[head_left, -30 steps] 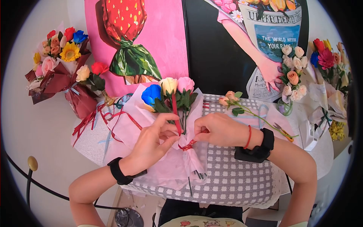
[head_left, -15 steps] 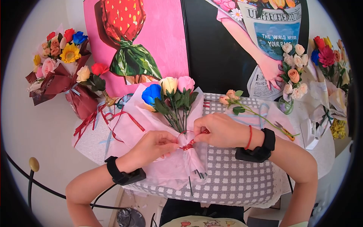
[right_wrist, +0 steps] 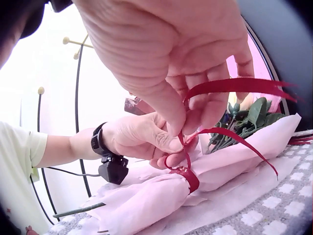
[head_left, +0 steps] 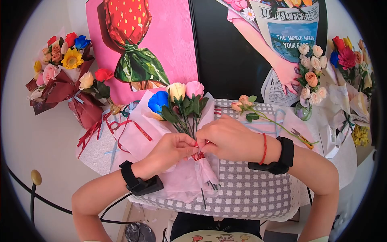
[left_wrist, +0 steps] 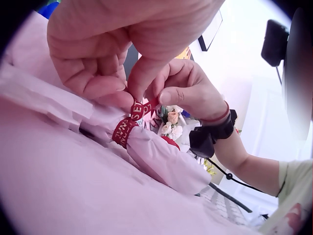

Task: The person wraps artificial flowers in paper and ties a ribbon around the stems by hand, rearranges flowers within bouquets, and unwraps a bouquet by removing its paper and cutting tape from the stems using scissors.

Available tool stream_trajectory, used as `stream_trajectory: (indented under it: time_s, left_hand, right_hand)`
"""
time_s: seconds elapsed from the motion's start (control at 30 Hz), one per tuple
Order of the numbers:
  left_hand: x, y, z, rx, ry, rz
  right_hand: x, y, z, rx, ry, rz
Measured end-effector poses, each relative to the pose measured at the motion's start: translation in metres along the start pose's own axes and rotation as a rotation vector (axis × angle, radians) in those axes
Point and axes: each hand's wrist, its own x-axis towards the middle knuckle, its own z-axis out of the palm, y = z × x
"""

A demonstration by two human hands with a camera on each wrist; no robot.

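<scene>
A bouquet of a blue rose (head_left: 158, 101), a cream rose (head_left: 176, 92) and a pink rose (head_left: 194, 89) lies in pale pink wrapping paper (head_left: 177, 185). A red printed ribbon (right_wrist: 191, 180) circles the gathered paper around the stems. My left hand (head_left: 167, 151) pinches the ribbon just above this band, between thumb and fingers. Close beside it, my right hand (head_left: 229, 139) pinches another part of the ribbon, the fingertips of both hands almost meeting. Two loose ribbon tails hang past the right hand in the right wrist view. Cut stem ends poke out below the paper.
A grey checked cloth (head_left: 258, 189) covers part of the table. To the right lie a peach rose stem (head_left: 264, 117) and scissors (head_left: 304, 139), near a white box-like object (head_left: 329, 141). Loose red ribbon (head_left: 139, 129) and a wrapped bouquet (head_left: 84, 109) are at left; paintings stand behind.
My left hand first released an upright red ribbon end and drew back left, then moved in to the right. Both hands now meet over the band; the right has shifted slightly left.
</scene>
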Motion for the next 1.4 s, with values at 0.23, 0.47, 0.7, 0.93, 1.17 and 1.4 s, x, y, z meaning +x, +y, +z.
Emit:
stream_trajectory:
  time_s: [0.23, 0.47, 0.7, 0.93, 1.17, 1.4]
  left_hand:
    - [-0.002, 0.012, 0.002, 0.184, -0.069, 0.050]
    - [-0.001, 0.010, 0.005, 0.240, -0.015, 0.075]
    - [0.001, 0.003, 0.001, 0.174, -0.057, 0.086]
    - [0.001, 0.003, 0.002, 0.159, -0.053, 0.085]
    - [-0.002, 0.002, -0.001, 0.171, -0.038, 0.068]
    - [-0.003, 0.006, -0.004, -0.014, -0.071, -0.009]
  right_hand:
    - [0.013, -0.005, 0.003, -0.266, 0.101, -0.203]
    - [0.021, -0.003, 0.006, -0.190, 0.176, -0.269]
    - [0.014, -0.003, -0.001, -0.214, 0.662, -0.175]
    - [-0.001, 0.023, 0.024, -0.051, 0.348, -0.141]
    - [0.002, 0.025, 0.019, 0.265, 0.151, 0.015]
    - [-0.007, 0.020, 0.017, 0.346, 0.096, 0.050]
